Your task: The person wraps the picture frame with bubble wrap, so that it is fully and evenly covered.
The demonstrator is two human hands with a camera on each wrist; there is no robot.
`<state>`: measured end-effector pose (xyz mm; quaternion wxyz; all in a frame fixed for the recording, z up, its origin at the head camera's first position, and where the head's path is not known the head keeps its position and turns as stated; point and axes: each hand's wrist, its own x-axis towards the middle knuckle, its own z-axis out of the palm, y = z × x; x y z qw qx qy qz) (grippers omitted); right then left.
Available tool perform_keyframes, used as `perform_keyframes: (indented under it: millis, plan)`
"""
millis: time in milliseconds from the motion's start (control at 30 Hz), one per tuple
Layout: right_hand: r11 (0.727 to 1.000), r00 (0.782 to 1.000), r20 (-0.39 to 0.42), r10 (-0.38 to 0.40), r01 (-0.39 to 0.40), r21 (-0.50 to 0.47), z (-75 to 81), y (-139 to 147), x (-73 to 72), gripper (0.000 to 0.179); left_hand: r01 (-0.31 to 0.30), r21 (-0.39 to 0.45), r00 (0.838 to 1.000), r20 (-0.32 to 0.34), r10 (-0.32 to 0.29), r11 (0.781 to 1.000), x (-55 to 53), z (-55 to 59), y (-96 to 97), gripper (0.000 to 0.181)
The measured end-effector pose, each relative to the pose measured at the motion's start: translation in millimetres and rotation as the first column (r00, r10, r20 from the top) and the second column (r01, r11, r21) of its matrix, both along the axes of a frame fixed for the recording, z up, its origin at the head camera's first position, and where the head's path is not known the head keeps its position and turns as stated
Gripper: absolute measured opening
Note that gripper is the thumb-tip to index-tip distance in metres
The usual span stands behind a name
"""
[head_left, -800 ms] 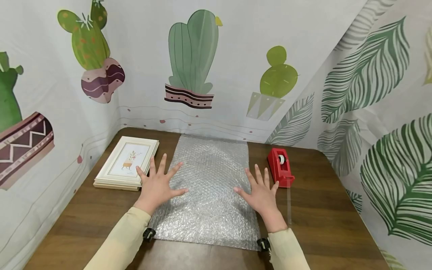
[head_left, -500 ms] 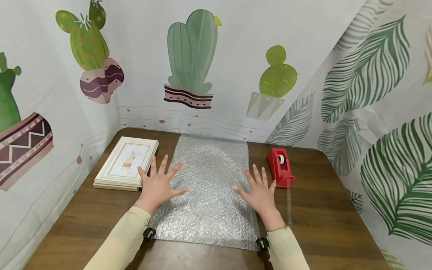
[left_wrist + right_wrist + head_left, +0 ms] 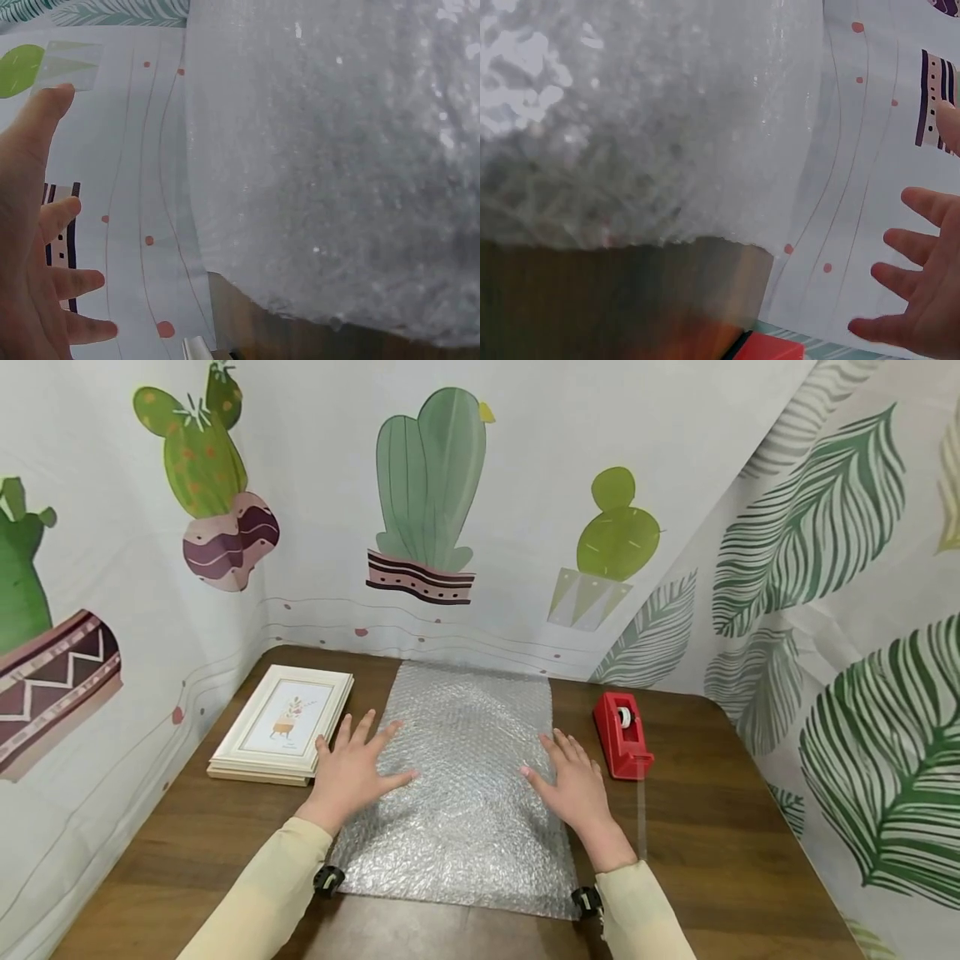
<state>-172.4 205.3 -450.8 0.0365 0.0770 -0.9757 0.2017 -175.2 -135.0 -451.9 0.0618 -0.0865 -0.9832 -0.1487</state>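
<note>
A sheet of bubble wrap (image 3: 465, 827) lies flat down the middle of the wooden table. Over its left side hovers my left hand (image 3: 351, 777), palm down with fingers spread and nothing in it. My right hand (image 3: 576, 789) is above the sheet's right edge, its fingers straight and its thumb pointing inward. Both wrist views show spread, bare fingers with the bubble wrap (image 3: 337, 165) filling much of the picture. Left of the left hand sit stacked cream picture frames (image 3: 281, 718), the top one holding a plant print. A red tape dispenser (image 3: 624, 735) stands beyond the right hand.
A clear strip of tape (image 3: 642, 818) hangs from the dispenser toward the near side of the table (image 3: 720, 843). Behind and at both sides, a white cloth (image 3: 525, 510) printed with cacti and leaves borders the tabletop.
The fingers of my right hand have drawn closer together, away from the tape dispenser. My left fingers have come slightly closer together too. The bubble wrap, frames and dispenser stay in place.
</note>
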Motion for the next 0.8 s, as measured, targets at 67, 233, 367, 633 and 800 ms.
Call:
perform_keyframes:
  millis: [67, 233, 367, 633, 800]
  plan:
    - [1.000, 0.999, -0.035, 0.024, -0.025, -0.018, 1.7, 1, -1.0, 0.069, 0.001, 0.025, 1.000, 0.003, -0.001, 1.000, 0.9, 2.7, -0.1, 0.086]
    - [0.994, 0.988, -0.120, 0.095, -0.100, -0.043, 4.6, 4, -6.2, 0.060, 0.006, 0.058, 1.000, -0.011, -0.005, 0.998, 3.7, 9.5, -0.1, 0.081]
    - [0.989, 0.978, -0.154, 0.143, -0.148, -0.026, 4.6, 6, -12.6, 0.056, -0.008, 0.063, 1.000, -0.023, 0.010, 0.998, 6.8, 11.8, 0.3, 0.074]
    - [0.976, 0.968, -0.127, 0.216, -0.214, 0.031, -2.3, 11, -27.0, 0.059, -0.010, 0.075, 1.000, -0.019, 0.011, 0.997, 15.2, 4.8, 2.3, 0.069]
    - [0.964, 0.961, -0.089, 0.262, -0.256, 0.069, -8.4, 13, -37.6, 0.064, 0.039, 0.070, 0.998, 0.039, -0.041, 0.997, 20.9, -1.7, 7.4, 0.072]
